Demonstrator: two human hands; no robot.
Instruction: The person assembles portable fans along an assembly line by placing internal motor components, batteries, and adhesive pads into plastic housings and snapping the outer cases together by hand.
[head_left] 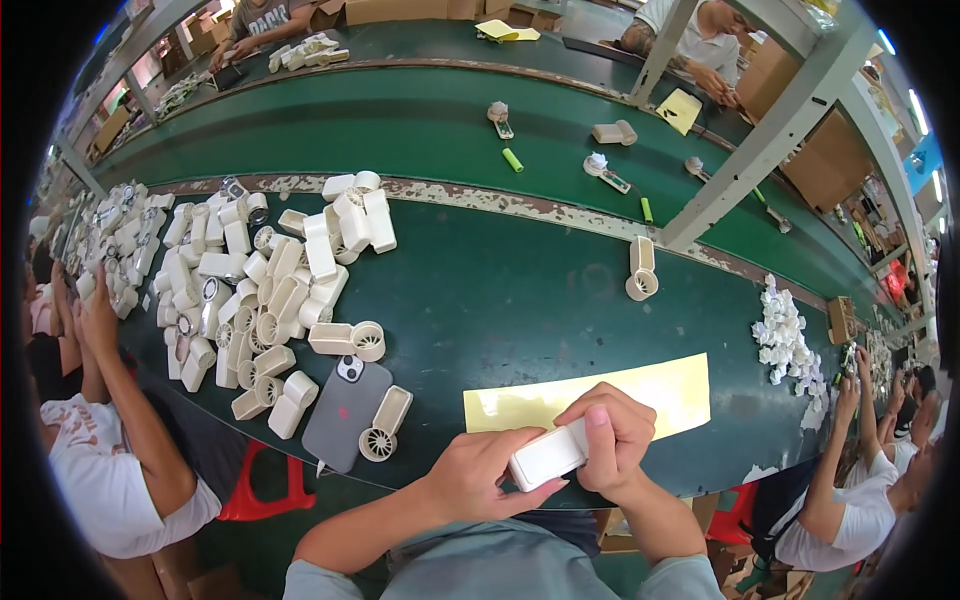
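Near the front edge of the table I hold a white fan housing [548,458] in both hands. My left hand [475,470] grips its near end, with the thumb underneath and the fingers along the top. My right hand [612,435] is closed round the other end, its thumb pressed on top, so that end is hidden. A yellow sheet [680,390] lies flat just beyond my hands. To the left, a cream fan shell [392,408] with a round spoked grille rests against a grey phone [335,425].
A big heap of cream fan shells [285,290] covers the left side. Another shell [642,268] lies by the slanting metal post [750,150]. Small white parts [780,335] are piled at right. Beyond runs a green belt [400,120] carrying small assemblies [605,172]. Co-workers sit on both sides and opposite.
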